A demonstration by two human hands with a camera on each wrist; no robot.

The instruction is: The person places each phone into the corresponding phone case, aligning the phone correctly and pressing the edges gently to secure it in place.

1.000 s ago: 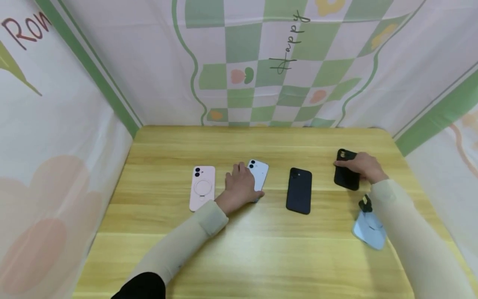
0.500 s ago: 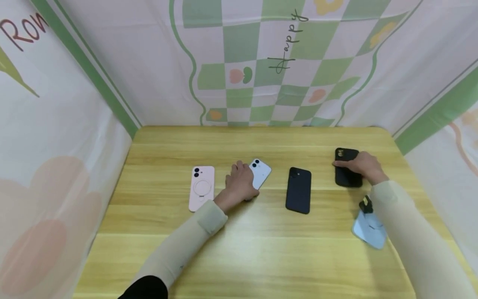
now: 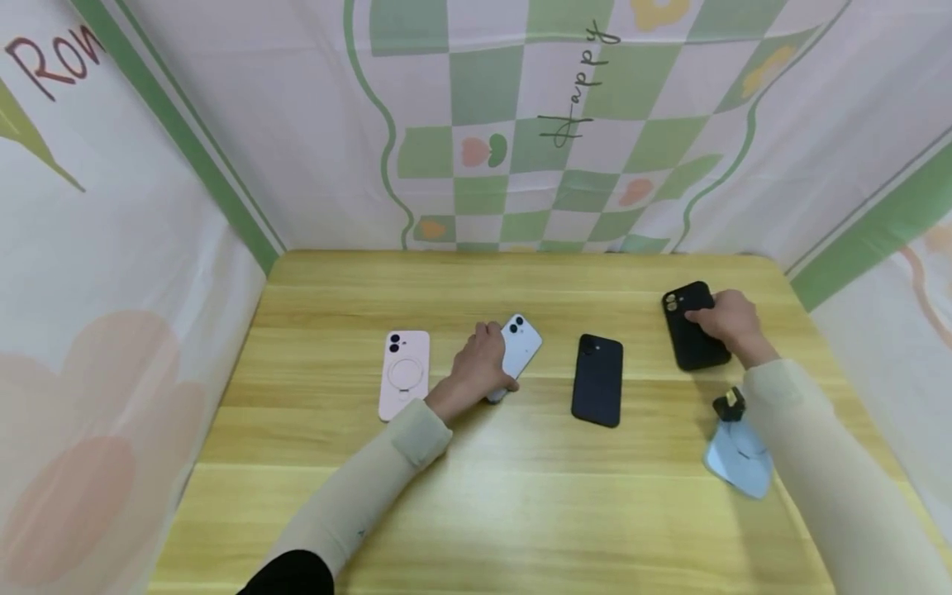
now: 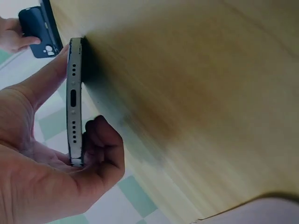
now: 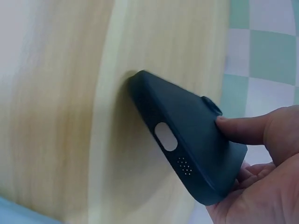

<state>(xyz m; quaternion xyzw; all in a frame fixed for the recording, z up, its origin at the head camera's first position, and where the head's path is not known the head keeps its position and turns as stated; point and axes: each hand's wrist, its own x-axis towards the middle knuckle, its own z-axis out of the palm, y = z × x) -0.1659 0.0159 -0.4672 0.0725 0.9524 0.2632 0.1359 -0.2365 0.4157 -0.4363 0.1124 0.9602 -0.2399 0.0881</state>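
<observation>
My left hand [image 3: 478, 364] grips a white phone [image 3: 523, 343] by its long edges, its two-lens back facing up. In the left wrist view the white phone [image 4: 74, 107] shows its bottom end with the charging port and speaker holes, between thumb and curled fingers. On the right, my right hand [image 3: 732, 324] holds a black phone case [image 3: 693, 339], thumb on its back and fingers under the far edge. The case's cut-out and small speaker holes show in the right wrist view, where the black case [image 5: 184, 126] is tilted up off the table.
A pink phone [image 3: 392, 388] with a ring on its back lies left of my left hand. A dark phone [image 3: 597, 384] lies between the hands. Near my right forearm are a light blue flat piece [image 3: 732, 467] and a small black item [image 3: 730, 405]. Patterned cloth [image 3: 550, 165] stands behind the wooden table [image 3: 521, 512].
The white phone has turned clockwise in my left hand, its camera end swinging right. My right hand has raised the black case a little and tilted it, its camera end farther back.
</observation>
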